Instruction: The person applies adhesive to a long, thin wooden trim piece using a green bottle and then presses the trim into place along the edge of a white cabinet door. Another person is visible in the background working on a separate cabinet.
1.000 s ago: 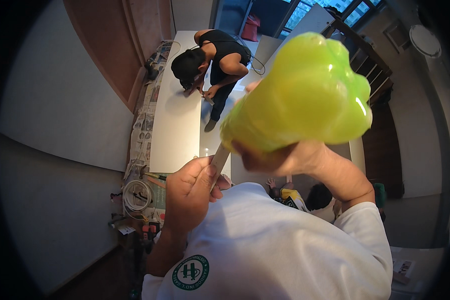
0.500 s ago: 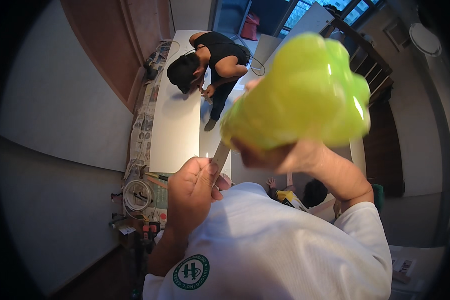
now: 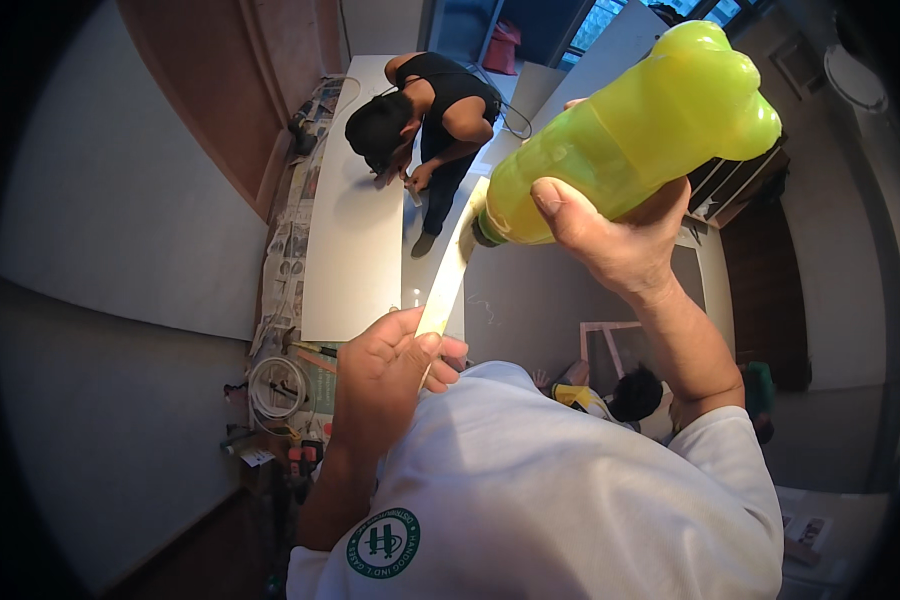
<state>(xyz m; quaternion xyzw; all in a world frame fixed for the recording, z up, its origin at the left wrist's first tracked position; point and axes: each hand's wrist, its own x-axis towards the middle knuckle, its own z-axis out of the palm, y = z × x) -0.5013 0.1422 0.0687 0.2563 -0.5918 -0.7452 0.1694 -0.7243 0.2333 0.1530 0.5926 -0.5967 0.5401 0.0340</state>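
Observation:
My right hand (image 3: 620,235) is wrapped round a yellow-green plastic bottle (image 3: 625,130), tilted with its base up to the right. The bottle's dark green neck end touches or nearly touches the face of a narrow wooden strip (image 3: 453,265). Between the thumb and fingers of my left hand (image 3: 395,365) the lower end of that strip is pinched, and it slants up and away to the right. Whether anything is coming out of the bottle I cannot tell.
Ahead, a person in black (image 3: 440,120) bends over a long white board (image 3: 350,250). Another person (image 3: 630,395) is low down near my right elbow. Coiled white hose (image 3: 275,388) and tools lie at the left, beside newspaper sheets (image 3: 288,240). A brown door (image 3: 205,90) stands at far left.
The bottle has swung up and to the right, away from its blurred earlier place, and its neck now meets the strip. More of the strip shows. My left hand stays nearly still.

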